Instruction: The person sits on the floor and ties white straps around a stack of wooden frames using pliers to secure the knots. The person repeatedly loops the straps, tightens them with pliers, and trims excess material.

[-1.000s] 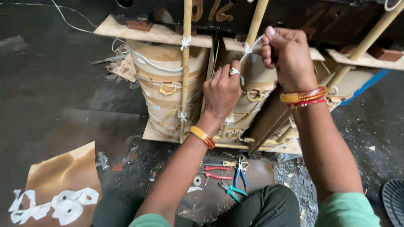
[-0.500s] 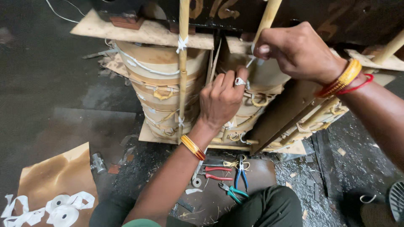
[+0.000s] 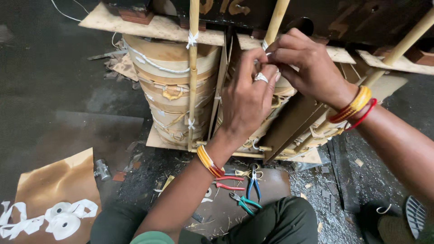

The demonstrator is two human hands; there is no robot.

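Observation:
My left hand [image 3: 246, 97] and my right hand [image 3: 307, 65] meet at a wooden rod [image 3: 275, 22] on the middle winding of a paper-wrapped coil assembly [image 3: 169, 90]. Both pinch a thin white tape [image 3: 264, 45] tied around that rod, just below the top wooden plate [image 3: 149, 27]. My left hand wears a ring and an orange bangle; my right wrist carries yellow and red bangles. Another rod [image 3: 193, 72] on the left coil has white tape knots. Most of the tape is hidden behind my fingers.
Pliers with red, blue and green handles [image 3: 246, 190] lie on a brown sheet by my knee. A roll of white tape [image 3: 58, 219] rests on brown paper at lower left, with a small metal fitting [image 3: 101, 169] beside it. A sandal [image 3: 413, 212] is at lower right.
My left hand rose from the coil's side up to the rod top. My right hand came down and left to meet it. The view moved closer.

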